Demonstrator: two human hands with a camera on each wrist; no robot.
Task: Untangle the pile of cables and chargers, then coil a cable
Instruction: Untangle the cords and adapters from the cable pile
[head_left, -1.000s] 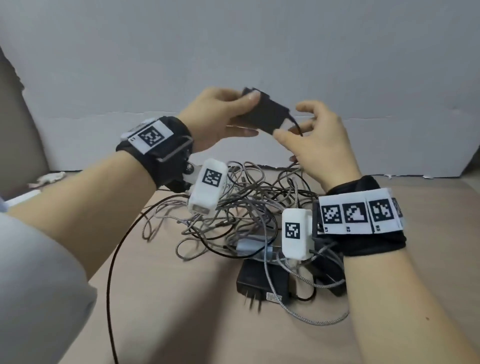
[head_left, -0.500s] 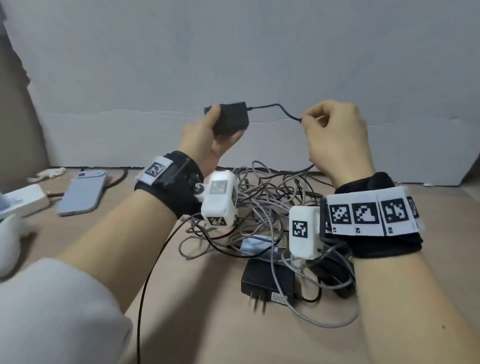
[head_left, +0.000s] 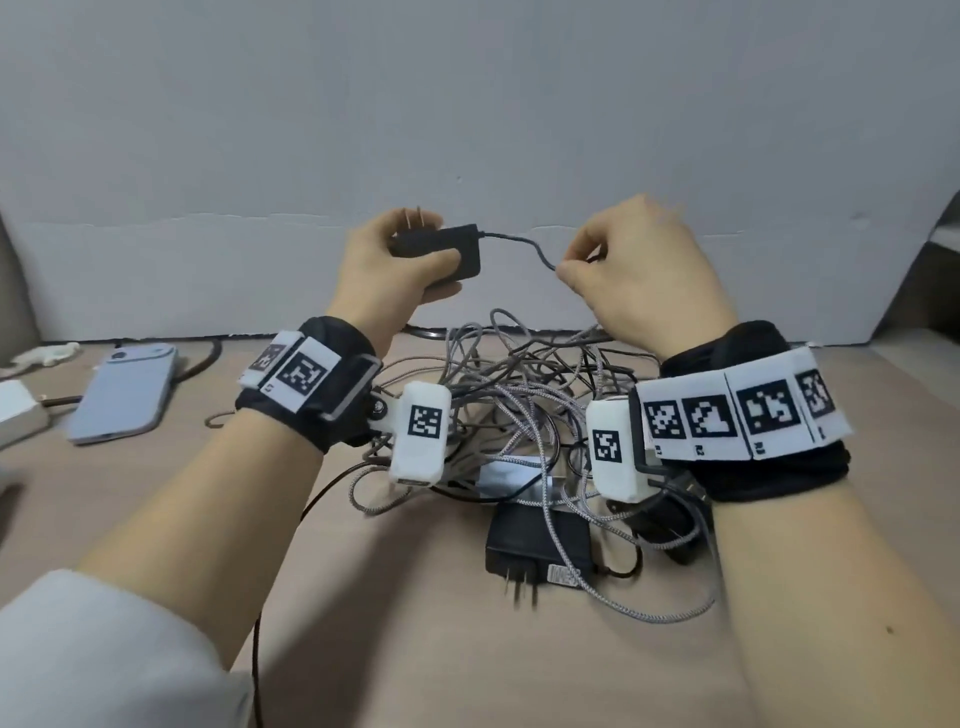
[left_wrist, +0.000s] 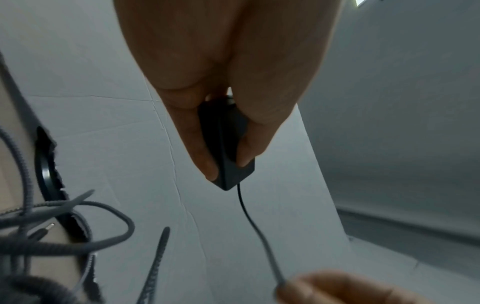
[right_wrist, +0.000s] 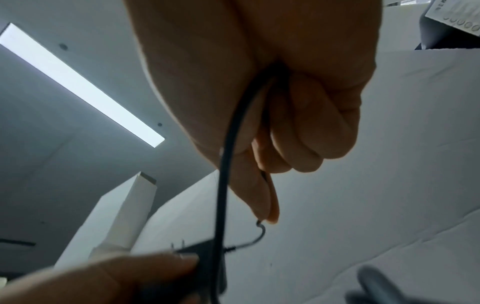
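My left hand (head_left: 395, 260) grips a small black charger (head_left: 457, 249) (left_wrist: 228, 156) held up above the pile, its plug prongs pointing up. A thin black cable (head_left: 524, 247) (right_wrist: 223, 174) runs from the charger to my right hand (head_left: 634, 260), which pinches it between thumb and forefinger (right_wrist: 262, 201); the cable then passes through the curled fingers and drops toward the table. Below the hands lies a tangled pile of grey braided and black cables (head_left: 524, 395). Another black charger (head_left: 535, 545) lies at the pile's near edge, prongs toward me.
A light blue phone (head_left: 127, 392) lies face down at the left on the tan table (head_left: 415, 623), with a white box (head_left: 15, 415) beyond it. A grey-white wall panel (head_left: 467, 130) stands close behind the pile. A black wire (head_left: 257, 665) trails toward me.
Both hands drew apart, so a stretch of black cable now spans between them. The left hand has turned the charger so its prongs point up. The right hand moved right along the cable.
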